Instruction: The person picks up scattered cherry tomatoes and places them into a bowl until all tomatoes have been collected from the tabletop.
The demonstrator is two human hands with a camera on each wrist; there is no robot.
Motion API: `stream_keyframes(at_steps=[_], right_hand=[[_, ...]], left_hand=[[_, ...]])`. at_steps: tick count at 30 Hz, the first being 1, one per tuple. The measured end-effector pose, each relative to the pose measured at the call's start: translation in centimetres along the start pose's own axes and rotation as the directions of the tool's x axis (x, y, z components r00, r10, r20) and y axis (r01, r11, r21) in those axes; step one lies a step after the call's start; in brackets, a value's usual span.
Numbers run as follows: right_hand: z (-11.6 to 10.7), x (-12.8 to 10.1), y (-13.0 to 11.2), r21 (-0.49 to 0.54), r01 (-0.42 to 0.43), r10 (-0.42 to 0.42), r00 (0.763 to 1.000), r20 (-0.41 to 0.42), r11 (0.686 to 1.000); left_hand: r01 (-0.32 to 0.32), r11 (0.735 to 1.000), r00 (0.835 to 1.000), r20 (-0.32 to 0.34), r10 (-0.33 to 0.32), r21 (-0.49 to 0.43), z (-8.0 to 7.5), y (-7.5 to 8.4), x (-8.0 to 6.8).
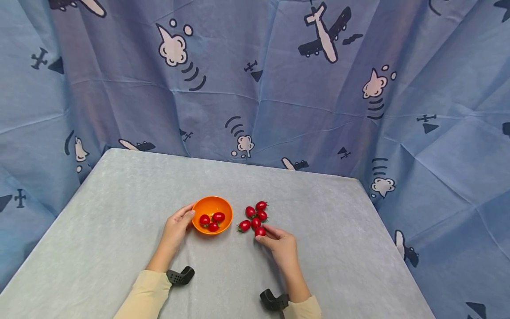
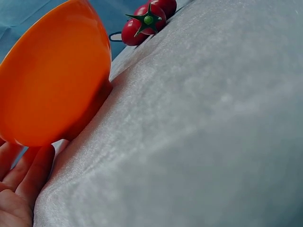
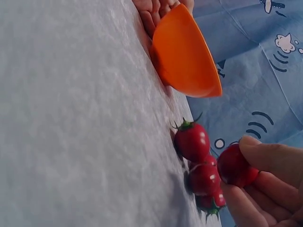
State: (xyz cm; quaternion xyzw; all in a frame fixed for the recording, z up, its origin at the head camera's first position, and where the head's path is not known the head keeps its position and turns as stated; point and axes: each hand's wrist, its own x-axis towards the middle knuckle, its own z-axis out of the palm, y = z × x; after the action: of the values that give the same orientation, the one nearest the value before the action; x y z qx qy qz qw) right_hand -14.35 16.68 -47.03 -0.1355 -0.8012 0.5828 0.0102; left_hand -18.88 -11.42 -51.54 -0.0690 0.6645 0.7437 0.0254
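An orange bowl (image 1: 212, 203) stands on the table with several cherry tomatoes (image 1: 218, 217) in its bottom. My left hand (image 1: 178, 223) holds the bowl by its left side, the thumb at the rim and the fingers against the outer wall. Between thumb and fingers, my right hand (image 1: 283, 248) pinches a cherry tomato (image 3: 236, 165). In the right wrist view, this tomato shows in front of the loose group. Right of the bowl, several more red tomatoes (image 1: 250, 212) lie close together, some with green stems.
Pale grey cloth covers the table (image 1: 342, 248). Behind it and at both sides hangs a blue curtain (image 1: 223, 57) printed with planes and clouds. Each wrist wears a black band mount (image 1: 181, 275).
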Motion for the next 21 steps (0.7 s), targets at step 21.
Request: stream_keyframes(at_steps=[21], right_hand=[[1.3,-0.3,-1.7,0.02,0.017,-0.018,0.998,0.057,1.0]], left_hand=[[0.0,0.999,1.0,-0.001,0.0,-0.035,0.0,-0.1,0.1]])
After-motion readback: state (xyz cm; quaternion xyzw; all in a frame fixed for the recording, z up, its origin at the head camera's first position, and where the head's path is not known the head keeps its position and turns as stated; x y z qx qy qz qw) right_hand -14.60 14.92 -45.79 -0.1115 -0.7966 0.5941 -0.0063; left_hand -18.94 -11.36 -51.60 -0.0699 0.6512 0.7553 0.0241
